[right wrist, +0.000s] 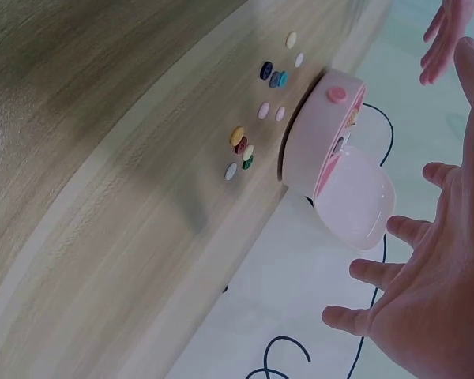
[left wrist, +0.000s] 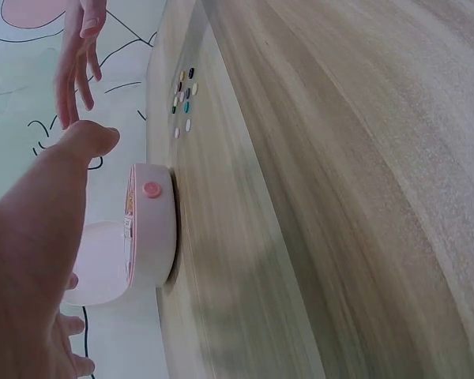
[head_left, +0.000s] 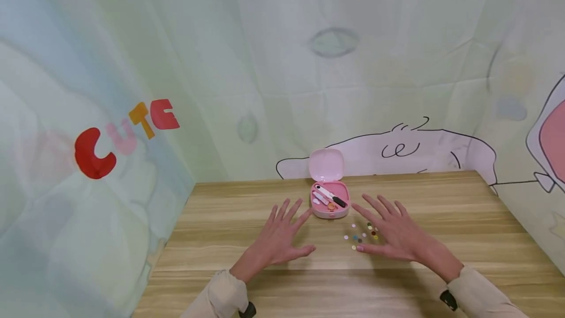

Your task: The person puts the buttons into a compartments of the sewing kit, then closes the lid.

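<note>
A small pink box (head_left: 324, 214) stands on the wooden table with its lid (head_left: 326, 165) raised at the back. Inside lie a white tool with a black end (head_left: 331, 196), a smaller white piece and a round orange item (head_left: 332, 206). Several small coloured buttons, among them a blue one (right wrist: 279, 79) and a yellow one (right wrist: 237, 136), are scattered before the box, to its right. My left hand (head_left: 280, 239) hovers left of the box, fingers spread, holding nothing. Over the buttons' right side, my right hand (head_left: 395, 229) is likewise spread and holds nothing.
The wooden tabletop (head_left: 212, 239) ends at a printed cloth backdrop (head_left: 265, 63) behind and at the left. Both wrists carry dark bands beneath beige sleeves (head_left: 227, 291).
</note>
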A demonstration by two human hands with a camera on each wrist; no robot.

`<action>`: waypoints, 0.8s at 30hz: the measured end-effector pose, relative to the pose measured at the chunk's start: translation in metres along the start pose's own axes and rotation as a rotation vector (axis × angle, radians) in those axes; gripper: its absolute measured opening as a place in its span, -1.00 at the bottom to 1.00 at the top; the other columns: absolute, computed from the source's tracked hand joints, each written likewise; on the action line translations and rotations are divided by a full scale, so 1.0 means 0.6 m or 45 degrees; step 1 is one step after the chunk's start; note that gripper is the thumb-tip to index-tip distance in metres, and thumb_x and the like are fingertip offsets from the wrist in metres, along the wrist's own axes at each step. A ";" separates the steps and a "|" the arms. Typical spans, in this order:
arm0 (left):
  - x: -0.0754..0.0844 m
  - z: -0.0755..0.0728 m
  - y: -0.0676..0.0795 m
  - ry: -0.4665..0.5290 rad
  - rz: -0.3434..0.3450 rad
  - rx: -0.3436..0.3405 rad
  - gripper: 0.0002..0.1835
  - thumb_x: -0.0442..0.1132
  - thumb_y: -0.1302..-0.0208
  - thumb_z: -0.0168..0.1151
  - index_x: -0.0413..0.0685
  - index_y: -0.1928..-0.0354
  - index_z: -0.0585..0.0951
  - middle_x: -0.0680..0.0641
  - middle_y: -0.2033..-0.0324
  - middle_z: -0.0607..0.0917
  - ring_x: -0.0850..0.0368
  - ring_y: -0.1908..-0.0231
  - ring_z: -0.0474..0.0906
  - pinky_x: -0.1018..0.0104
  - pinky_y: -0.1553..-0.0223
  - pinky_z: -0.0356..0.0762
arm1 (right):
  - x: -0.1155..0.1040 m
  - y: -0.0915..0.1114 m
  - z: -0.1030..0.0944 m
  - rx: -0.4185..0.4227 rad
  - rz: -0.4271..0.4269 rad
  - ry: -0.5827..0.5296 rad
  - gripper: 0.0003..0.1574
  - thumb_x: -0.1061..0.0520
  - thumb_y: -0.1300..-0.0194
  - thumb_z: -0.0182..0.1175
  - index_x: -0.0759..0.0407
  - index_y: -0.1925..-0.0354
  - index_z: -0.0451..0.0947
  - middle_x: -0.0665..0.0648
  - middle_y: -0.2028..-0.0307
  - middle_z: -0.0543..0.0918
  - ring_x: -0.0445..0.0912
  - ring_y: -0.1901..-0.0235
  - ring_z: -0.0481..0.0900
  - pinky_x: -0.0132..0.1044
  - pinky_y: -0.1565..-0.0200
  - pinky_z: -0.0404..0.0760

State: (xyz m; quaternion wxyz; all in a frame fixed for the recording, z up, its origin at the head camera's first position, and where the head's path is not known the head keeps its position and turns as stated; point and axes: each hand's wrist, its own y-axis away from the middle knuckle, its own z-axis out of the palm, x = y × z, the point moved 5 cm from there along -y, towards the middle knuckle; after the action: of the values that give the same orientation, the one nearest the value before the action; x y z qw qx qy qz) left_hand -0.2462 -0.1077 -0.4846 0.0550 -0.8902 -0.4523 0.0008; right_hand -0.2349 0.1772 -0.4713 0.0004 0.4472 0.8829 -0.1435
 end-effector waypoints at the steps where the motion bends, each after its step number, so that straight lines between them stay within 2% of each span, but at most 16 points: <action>1: -0.001 0.000 -0.001 -0.002 -0.001 -0.001 -0.02 0.51 -0.30 0.07 0.21 -0.63 0.19 -0.14 -0.62 0.06 -0.30 -0.57 -0.08 -0.38 -0.48 0.03 | 0.001 0.001 0.000 -0.001 0.004 -0.004 0.20 -0.62 -0.22 0.20 -0.17 -0.62 0.15 0.21 -0.58 0.15 0.38 -0.47 0.16 0.60 -0.28 0.20; 7: -0.007 0.001 -0.007 0.022 -0.011 -0.011 -0.02 0.51 -0.31 0.06 0.19 -0.63 0.18 -0.16 -0.62 0.06 -0.30 -0.57 -0.07 -0.37 -0.49 0.02 | 0.009 0.000 -0.003 0.017 0.004 -0.020 0.18 -0.56 -0.24 0.25 -0.14 -0.62 0.15 0.24 -0.56 0.19 0.37 -0.46 0.20 0.60 -0.25 0.23; 12: -0.016 -0.007 -0.018 0.099 -0.046 0.029 -0.04 0.45 -0.36 0.09 0.14 -0.64 0.16 -0.20 -0.60 0.11 -0.32 -0.55 0.00 -0.34 -0.49 0.08 | 0.023 -0.003 -0.001 0.008 0.032 -0.071 0.14 -0.52 -0.28 0.25 -0.11 -0.61 0.15 0.26 -0.55 0.22 0.33 -0.43 0.27 0.56 -0.25 0.29; 17: -0.027 -0.010 -0.033 0.296 -0.140 0.033 -0.09 0.33 -0.43 0.13 0.13 -0.65 0.10 -0.21 -0.59 0.13 -0.28 -0.55 0.02 -0.27 -0.50 0.11 | 0.048 0.003 0.006 0.009 0.086 -0.171 0.08 -0.50 -0.32 0.23 -0.07 -0.59 0.21 0.32 -0.50 0.29 0.34 -0.39 0.33 0.50 -0.25 0.36; 24: -0.040 -0.002 -0.049 0.748 -0.277 0.033 -0.13 0.29 -0.50 0.09 0.05 -0.65 0.09 -0.17 -0.59 0.13 -0.14 -0.56 0.04 -0.18 -0.51 0.14 | 0.082 0.022 0.019 0.025 0.173 -0.328 0.06 -0.41 -0.34 0.29 0.08 -0.56 0.26 0.37 -0.45 0.34 0.38 -0.37 0.34 0.45 -0.28 0.37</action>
State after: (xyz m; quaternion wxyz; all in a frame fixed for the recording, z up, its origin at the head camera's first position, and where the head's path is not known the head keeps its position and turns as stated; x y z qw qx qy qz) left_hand -0.2842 -0.1100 -0.4820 0.1946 -0.7979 -0.5095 -0.2566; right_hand -0.2556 0.2202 -0.4920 0.1191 0.4838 0.8418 -0.2078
